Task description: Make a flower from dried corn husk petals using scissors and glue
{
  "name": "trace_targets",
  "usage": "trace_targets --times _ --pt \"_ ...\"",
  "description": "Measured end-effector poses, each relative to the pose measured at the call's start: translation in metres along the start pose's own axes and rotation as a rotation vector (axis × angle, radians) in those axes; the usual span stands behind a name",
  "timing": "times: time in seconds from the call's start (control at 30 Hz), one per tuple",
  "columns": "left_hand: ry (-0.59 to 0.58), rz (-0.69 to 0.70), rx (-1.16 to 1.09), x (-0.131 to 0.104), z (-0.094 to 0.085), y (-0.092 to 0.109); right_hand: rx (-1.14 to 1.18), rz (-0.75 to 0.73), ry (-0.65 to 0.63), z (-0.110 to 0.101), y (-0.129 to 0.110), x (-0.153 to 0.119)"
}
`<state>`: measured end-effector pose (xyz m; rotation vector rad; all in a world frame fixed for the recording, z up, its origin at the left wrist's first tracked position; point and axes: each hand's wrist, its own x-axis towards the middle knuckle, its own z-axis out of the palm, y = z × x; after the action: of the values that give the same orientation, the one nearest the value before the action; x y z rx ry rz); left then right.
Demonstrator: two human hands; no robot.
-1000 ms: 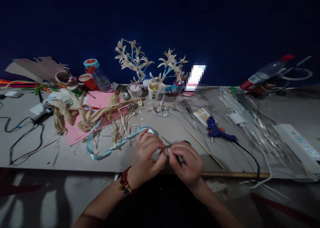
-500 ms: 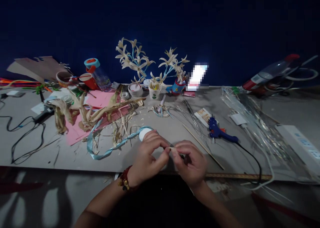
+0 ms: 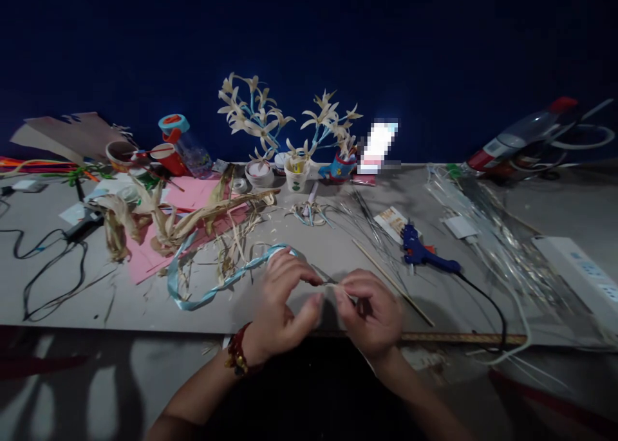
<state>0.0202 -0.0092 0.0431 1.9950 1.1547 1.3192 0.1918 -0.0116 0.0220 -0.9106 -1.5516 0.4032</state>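
Observation:
My right hand (image 3: 369,312) is closed in a pinch on a thin pale strip (image 3: 331,284), which spans the small gap toward my left hand. A thin wire seems to lie along it, too fine to tell for certain. My left hand (image 3: 290,302) has its thumb and forefinger apart, the fingertips close to the strip's free end. Behind the left fingers runs a light blue ribbon (image 3: 193,302), curling leftward over the table. The ribbon's white roll is mostly covered by that hand.
A blue glue gun (image 3: 427,254) and a thin stick (image 3: 391,280) lie to the right. Dried corn husks (image 3: 164,225) rest on pink paper (image 3: 140,270) at left. Husk flowers (image 3: 261,116) stand in cups at the back. Several wires and a tilted bottle (image 3: 521,135) are farther right.
My left thumb and forefinger have parted from the pinch beside the right fingertips, and the left hand has shifted slightly left. My right hand still pinches the strip.

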Motion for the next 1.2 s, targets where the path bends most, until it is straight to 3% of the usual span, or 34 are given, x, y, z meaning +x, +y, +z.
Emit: trace_targets --times 0.17,0.4,0.57,0.7,0.9,1.2 --pt "-0.038 0.024 0.007 0.006 0.009 0.010 -0.008 -0.027 -0.023 0.003 -0.001 -0.002" --pt "0.174 0.054 0.216 0.001 0.009 -0.007 -0.060 -0.067 0.030 -0.007 -0.005 -0.002" --pt "0.005 0.084 0.113 0.000 0.004 0.005 0.004 -0.029 -0.001 -0.003 0.000 -0.004" --pt "0.018 0.125 0.131 0.002 0.006 0.010 0.016 0.000 -0.040 -0.003 -0.002 -0.002" --pt "0.023 0.196 0.253 0.000 0.004 0.010 -0.027 0.014 -0.200 -0.010 -0.008 0.009" --pt "0.053 0.256 0.330 -0.004 0.003 0.008 -0.151 -0.049 -0.259 -0.010 -0.017 0.016"
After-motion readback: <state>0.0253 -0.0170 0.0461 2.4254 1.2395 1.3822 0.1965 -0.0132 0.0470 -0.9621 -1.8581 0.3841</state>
